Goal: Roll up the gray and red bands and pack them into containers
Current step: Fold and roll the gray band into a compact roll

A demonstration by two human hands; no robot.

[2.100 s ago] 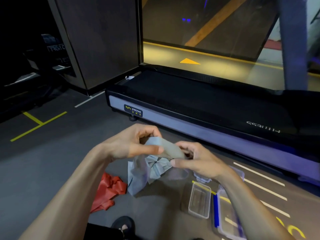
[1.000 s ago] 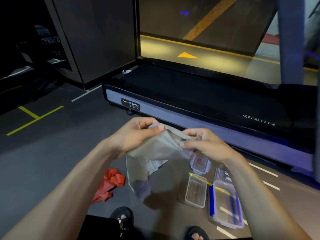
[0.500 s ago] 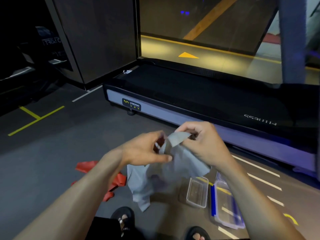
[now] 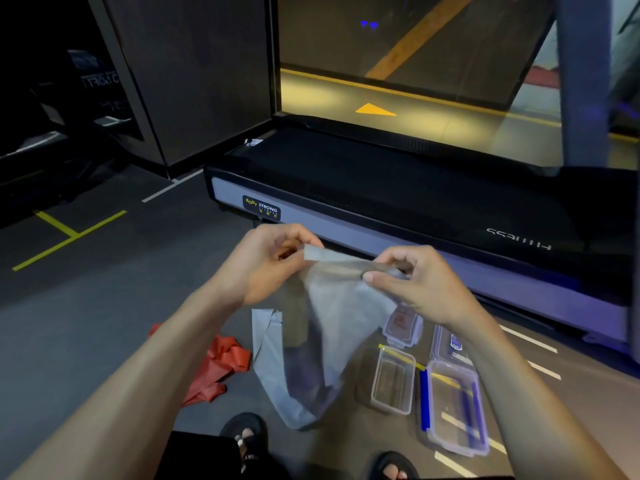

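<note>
Both my hands hold the gray band [image 4: 329,317] up in front of me. My left hand [image 4: 266,261] pinches its end corner, and my right hand [image 4: 412,282] pinches the top edge a short way along, so a strip is stretched between them. The rest hangs down in loose folds to the floor. The red band [image 4: 221,368] lies crumpled on the floor to the lower left. A small clear container [image 4: 393,381] and a larger clear container [image 4: 453,407] with blue clips stand open on the floor at the lower right.
Two lids [image 4: 403,322] [image 4: 450,344] lie just behind the containers. A treadmill [image 4: 415,202] runs across the floor right behind my hands. My sandalled feet [image 4: 247,438] are at the bottom edge. Yellow and white lines mark the dark floor.
My hands have drawn apart from a bunched grip, pulling a strip of the gray band's edge flat between them. The band hangs lower and more spread out.
</note>
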